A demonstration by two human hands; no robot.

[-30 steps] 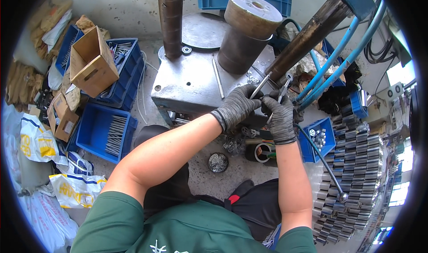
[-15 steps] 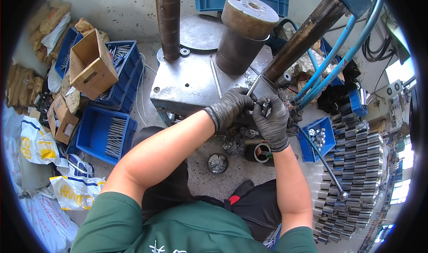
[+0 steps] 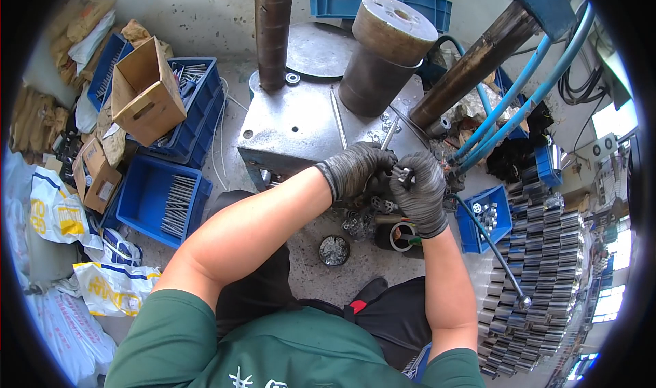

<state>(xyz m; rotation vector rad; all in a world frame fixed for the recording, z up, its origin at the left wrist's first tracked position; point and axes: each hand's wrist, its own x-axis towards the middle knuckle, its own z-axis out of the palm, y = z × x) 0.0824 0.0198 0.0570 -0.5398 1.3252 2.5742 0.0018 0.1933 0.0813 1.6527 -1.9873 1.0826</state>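
Note:
Grey gloves cover both my hands, which meet over the near edge of the steel press table. My left hand is closed around a slim metal rod, whose bright end points up and away from me. Close beside it, my right hand has its fingers curled on a small silver metal part; its exact kind is hard to make out. Fingers hide the rod's lower end. A second metal rod lies on the table left of the held one. Several small rings lie just beyond my hands.
A thick steel cylinder stands on the table between two columns. Blue bins hold rods at left and small metal parts at right. A lever with a ball end crosses near stacked metal tubes. A round tin sits below.
The held rod stands a little steeper. My right hand has turned slightly and moved a little lower, showing more of the small silver part. The whole view has shifted slightly.

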